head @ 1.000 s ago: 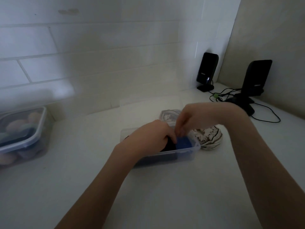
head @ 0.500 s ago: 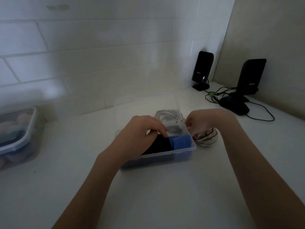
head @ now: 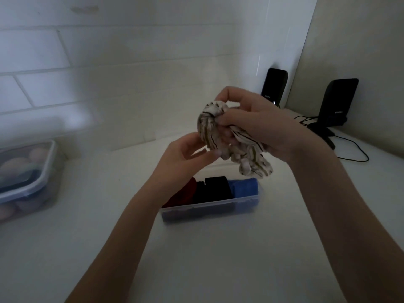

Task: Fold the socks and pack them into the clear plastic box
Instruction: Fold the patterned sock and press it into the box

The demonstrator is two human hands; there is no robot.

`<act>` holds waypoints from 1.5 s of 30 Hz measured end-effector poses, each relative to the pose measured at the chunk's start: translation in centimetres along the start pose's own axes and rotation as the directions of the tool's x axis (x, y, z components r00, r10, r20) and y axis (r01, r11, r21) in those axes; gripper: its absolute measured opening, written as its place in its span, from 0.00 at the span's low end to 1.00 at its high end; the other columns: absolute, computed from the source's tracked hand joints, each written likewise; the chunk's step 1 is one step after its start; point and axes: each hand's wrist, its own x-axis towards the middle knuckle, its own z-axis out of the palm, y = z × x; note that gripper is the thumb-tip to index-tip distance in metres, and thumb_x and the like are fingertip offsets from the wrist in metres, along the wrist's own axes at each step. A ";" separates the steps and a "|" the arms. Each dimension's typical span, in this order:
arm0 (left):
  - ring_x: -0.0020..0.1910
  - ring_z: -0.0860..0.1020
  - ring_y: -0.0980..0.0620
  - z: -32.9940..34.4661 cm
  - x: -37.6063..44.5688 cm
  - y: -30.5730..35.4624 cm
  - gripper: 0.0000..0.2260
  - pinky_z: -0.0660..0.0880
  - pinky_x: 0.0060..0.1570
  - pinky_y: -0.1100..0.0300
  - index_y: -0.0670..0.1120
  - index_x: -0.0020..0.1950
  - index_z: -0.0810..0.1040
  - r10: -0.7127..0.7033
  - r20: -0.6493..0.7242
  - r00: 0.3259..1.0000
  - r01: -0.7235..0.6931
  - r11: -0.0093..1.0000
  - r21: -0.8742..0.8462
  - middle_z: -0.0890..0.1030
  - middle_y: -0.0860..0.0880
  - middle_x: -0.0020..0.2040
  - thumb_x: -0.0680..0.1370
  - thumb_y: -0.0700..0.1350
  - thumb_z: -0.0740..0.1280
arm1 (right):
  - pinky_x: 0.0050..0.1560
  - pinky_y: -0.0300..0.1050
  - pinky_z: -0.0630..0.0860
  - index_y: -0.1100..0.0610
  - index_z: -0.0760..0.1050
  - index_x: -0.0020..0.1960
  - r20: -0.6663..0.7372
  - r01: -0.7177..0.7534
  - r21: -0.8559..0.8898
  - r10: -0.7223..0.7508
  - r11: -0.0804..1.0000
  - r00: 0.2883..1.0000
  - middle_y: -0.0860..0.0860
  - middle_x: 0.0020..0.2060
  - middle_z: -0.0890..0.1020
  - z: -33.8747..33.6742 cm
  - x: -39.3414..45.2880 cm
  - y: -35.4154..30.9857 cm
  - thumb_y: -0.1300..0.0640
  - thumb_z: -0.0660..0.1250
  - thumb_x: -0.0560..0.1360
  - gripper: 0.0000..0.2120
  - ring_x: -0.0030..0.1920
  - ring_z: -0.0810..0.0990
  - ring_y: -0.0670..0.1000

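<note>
Sitting at the frame's left edge is a lidded tub (head: pixel 28 171), apart from the work. Left of centre, the left hand (head: pixel 185 156) is reaching up, fingers relaxed and grasping nothing. Right of centre, the right hand (head: pixel 260 125) is clutching a bunched striped sock (head: pixel 209 125) above the box (head: pixel 209 209), lower centre, already holding folded socks (head: pixel 218 189). Folding looks next, needing both hands.

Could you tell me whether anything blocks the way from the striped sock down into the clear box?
Nothing visible does. The right hand grips the striped sock above the open box; red, black and blue socks fill its front row.
</note>
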 end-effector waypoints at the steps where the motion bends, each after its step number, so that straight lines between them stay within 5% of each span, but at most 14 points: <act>1: 0.49 0.82 0.60 0.0 0.1 0.2 0.09 0.76 0.48 0.68 0.53 0.48 0.83 0.001 -0.014 1.000 -0.002 1.000 -0.029 0.85 0.56 0.45 0.73 0.40 0.70 | 0.27 0.37 0.74 0.54 0.72 0.43 -0.013 0.016 0.094 -0.015 0.995 1.000 0.46 0.24 0.77 0.2 0.1 0.0 0.65 0.61 0.76 0.07 0.24 0.74 0.45; 4: 0.43 0.83 0.51 -0.5 0.5 0.7 0.08 0.80 0.45 0.57 0.46 0.41 0.84 -0.121 -0.062 0.991 0.090 0.925 -0.368 0.86 0.50 0.38 0.71 0.39 0.65 | 0.30 0.41 0.73 0.57 0.70 0.43 -0.100 0.061 0.281 -0.034 0.958 0.994 0.47 0.24 0.73 -0.2 0.3 0.3 0.66 0.60 0.77 0.06 0.23 0.69 0.46; 8: 0.35 0.82 0.50 -2.5 -0.2 1.6 0.06 0.79 0.47 0.54 0.39 0.37 0.80 -0.051 0.188 0.981 0.190 0.471 -0.862 0.83 0.47 0.33 0.69 0.41 0.67 | 0.26 0.39 0.68 0.56 0.72 0.43 -0.217 0.075 0.163 -0.039 0.984 0.975 0.47 0.26 0.71 -0.9 0.6 1.4 0.60 0.64 0.77 0.04 0.25 0.66 0.47; 10: 0.43 0.82 0.44 -3.0 -0.5 2.0 0.09 0.76 0.55 0.51 0.34 0.46 0.77 0.059 0.196 0.979 0.179 0.216 -0.960 0.83 0.39 0.41 0.73 0.40 0.65 | 0.25 0.39 0.67 0.54 0.73 0.43 -0.222 0.066 0.022 -0.059 0.998 0.973 0.48 0.26 0.71 -1.1 0.6 1.9 0.56 0.69 0.74 0.04 0.25 0.66 0.47; 12: 0.61 0.75 0.44 -3.7 -0.6 2.1 0.19 0.64 0.67 0.52 0.34 0.62 0.71 0.048 0.075 0.996 0.066 0.159 -0.985 0.77 0.37 0.59 0.75 0.43 0.62 | 0.25 0.40 0.71 0.51 0.75 0.45 -0.158 0.017 -0.132 -0.038 0.991 0.987 0.49 0.25 0.77 -0.9 0.6 2.1 0.48 0.72 0.69 0.10 0.25 0.72 0.48; 14: 0.71 0.63 0.48 -4.1 -0.5 2.4 0.30 0.54 0.73 0.54 0.38 0.73 0.59 0.060 -0.042 0.997 -0.056 0.261 -0.964 0.66 0.43 0.71 0.74 0.47 0.62 | 0.29 0.38 0.77 0.48 0.75 0.49 -0.070 -0.038 -0.249 0.021 0.968 0.997 0.51 0.30 0.84 -0.5 0.6 2.1 0.42 0.72 0.64 0.17 0.28 0.81 0.49; 19: 0.57 0.77 0.54 -4.4 0.2 1.8 0.40 0.76 0.50 0.58 0.51 0.71 0.59 0.157 -0.178 0.971 -0.227 0.835 -0.501 0.76 0.50 0.63 0.64 0.40 0.74 | 0.34 0.38 0.80 0.48 0.74 0.57 0.105 0.054 -0.244 -0.029 0.968 0.994 0.51 0.41 0.85 0.7 0.3 1.4 0.57 0.72 0.70 0.18 0.38 0.85 0.49; 21: 0.66 0.71 0.54 -3.4 0.3 1.8 0.39 0.75 0.54 0.59 0.58 0.72 0.56 0.243 -0.144 0.959 -0.272 0.932 -0.240 0.66 0.50 0.72 0.67 0.39 0.70 | 0.41 0.37 0.79 0.51 0.75 0.60 0.204 0.135 -0.129 -0.107 0.982 0.973 0.49 0.49 0.83 0.8 0.0 0.8 0.63 0.70 0.72 0.19 0.47 0.84 0.48; 25: 0.72 0.62 0.60 -2.5 -0.2 0.6 0.39 0.68 0.66 0.58 0.68 0.71 0.52 0.253 0.033 0.967 -0.254 0.966 0.044 0.58 0.66 0.72 0.69 0.54 0.72 | 0.45 0.34 0.77 0.57 0.70 0.65 0.344 0.213 -0.032 -0.189 0.977 0.920 0.51 0.52 0.79 1.3 -0.4 0.3 0.70 0.65 0.73 0.23 0.48 0.81 0.44; 30: 0.66 0.73 0.54 -2.0 -0.1 0.3 0.40 0.74 0.61 0.50 0.59 0.74 0.55 0.228 0.005 0.974 -0.227 0.964 0.136 0.71 0.54 0.69 0.69 0.52 0.73 | 0.49 0.41 0.77 0.58 0.65 0.69 0.331 0.225 0.062 -0.232 0.972 0.915 0.59 0.49 0.78 1.4 -0.1 0.8 0.76 0.62 0.72 0.28 0.48 0.80 0.51; 35: 0.55 0.80 0.52 -2.6 0.1 0.5 0.36 0.77 0.49 0.61 0.55 0.72 0.63 0.253 -0.087 0.964 -0.264 0.953 -0.150 0.80 0.53 0.56 0.68 0.40 0.74 | 0.51 0.44 0.81 0.51 0.73 0.64 -0.065 0.168 -0.196 -0.184 0.966 0.981 0.51 0.52 0.82 1.4 0.8 1.5 0.62 0.71 0.71 0.23 0.50 0.82 0.48; 37: 0.52 0.80 0.50 -2.9 0.1 0.7 0.36 0.78 0.47 0.61 0.54 0.72 0.63 0.241 -0.032 0.970 -0.241 0.938 -0.247 0.79 0.48 0.53 0.68 0.38 0.72 | 0.54 0.41 0.79 0.52 0.73 0.64 -0.023 0.091 -0.273 -0.101 0.958 0.995 0.49 0.54 0.82 1.3 1.0 2.0 0.60 0.72 0.71 0.22 0.52 0.81 0.45; 42: 0.49 0.80 0.50 -3.0 -0.1 1.2 0.35 0.78 0.46 0.59 0.51 0.73 0.62 0.221 0.121 0.968 -0.161 0.910 -0.381 0.80 0.48 0.50 0.68 0.39 0.70 | 0.49 0.41 0.81 0.55 0.79 0.53 0.080 -0.041 -0.142 0.052 0.989 0.995 0.53 0.47 0.85 1.8 1.1 2.6 0.57 0.71 0.71 0.11 0.47 0.84 0.49; 45: 0.44 0.81 0.58 -3.2 -0.2 1.2 0.34 0.77 0.43 0.66 0.42 0.73 0.57 0.242 0.232 0.942 -0.103 0.869 -0.485 0.82 0.54 0.46 0.71 0.39 0.69 | 0.45 0.43 0.81 0.60 0.79 0.51 0.038 -0.069 0.229 0.062 0.971 0.997 0.57 0.42 0.84 1.7 1.2 2.4 0.66 0.66 0.72 0.09 0.42 0.84 0.53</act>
